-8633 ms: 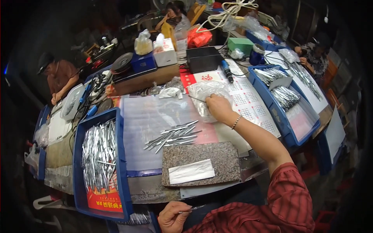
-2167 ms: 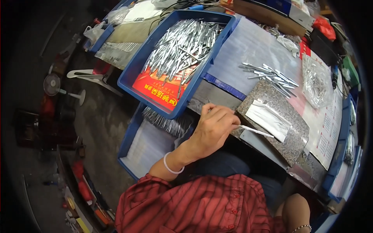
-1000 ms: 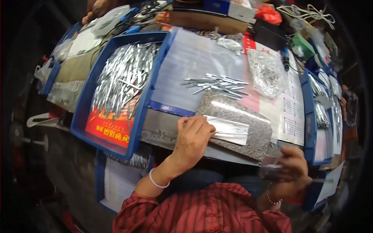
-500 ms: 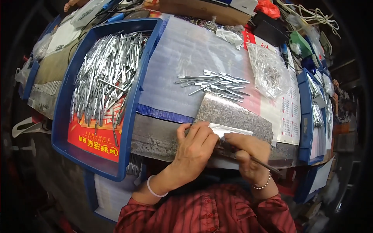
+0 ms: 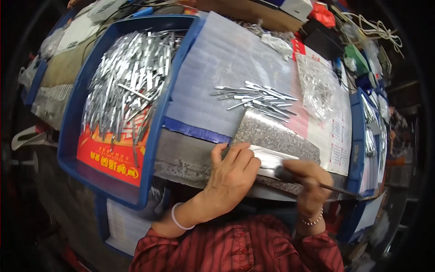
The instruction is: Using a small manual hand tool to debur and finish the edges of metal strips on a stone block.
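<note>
My left hand (image 5: 233,172) rests at the near edge of a speckled stone slab (image 5: 276,136). Its fingers press together at the left end of a shiny metal plate (image 5: 267,157) on the slab; what they pinch is hidden. My right hand (image 5: 312,181) is closed around a hammer (image 5: 284,174), its dark head over the plate's right part and its thin handle pointing right. The hammer and right hand are blurred. Beyond the slab lies a loose pile of slim, flat silvery metal pieces (image 5: 258,99).
On the left, a blue tray (image 5: 147,181) holds many similar metal pieces over a red printed sheet. A bluish plastic sheet (image 5: 204,68) covers the table. To the right are a clear plastic bag (image 5: 317,86) and another blue tray (image 5: 358,149). Cardboard (image 5: 235,13) stands behind.
My right hand has moved right and slightly down with the hammer, uncovering more of the metal plate. The left hand stays at the plate's left end. The whole view has shifted slightly.
</note>
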Motion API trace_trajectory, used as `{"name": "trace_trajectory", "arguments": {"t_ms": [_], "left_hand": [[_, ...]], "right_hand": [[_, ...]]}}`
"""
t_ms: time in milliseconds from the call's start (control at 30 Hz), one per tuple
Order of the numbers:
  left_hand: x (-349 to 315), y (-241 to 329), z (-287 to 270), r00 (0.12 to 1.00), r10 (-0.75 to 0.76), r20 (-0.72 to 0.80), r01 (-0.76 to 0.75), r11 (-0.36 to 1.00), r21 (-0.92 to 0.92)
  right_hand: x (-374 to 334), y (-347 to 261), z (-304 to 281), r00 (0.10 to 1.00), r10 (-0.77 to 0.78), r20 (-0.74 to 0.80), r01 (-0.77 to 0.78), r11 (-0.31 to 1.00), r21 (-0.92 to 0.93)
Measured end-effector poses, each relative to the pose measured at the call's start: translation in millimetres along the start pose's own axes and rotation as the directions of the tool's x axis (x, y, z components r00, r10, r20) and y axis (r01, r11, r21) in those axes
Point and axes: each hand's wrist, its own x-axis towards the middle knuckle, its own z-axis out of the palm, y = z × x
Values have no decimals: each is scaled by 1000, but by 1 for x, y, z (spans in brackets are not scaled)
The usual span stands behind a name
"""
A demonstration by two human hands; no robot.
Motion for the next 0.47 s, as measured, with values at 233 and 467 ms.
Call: {"name": "trace_trajectory", "arguments": {"t_ms": [233,467], "left_hand": [[-32,17,-23,959,-10,-282,-13,997,-80],[-186,18,-66,891,-424,-164,436,899,45]], "right_hand": [[-60,-18,-25,868,127,-481,120,885,450],[-94,-3,-31,997,-69,42,34,827,562]]}}
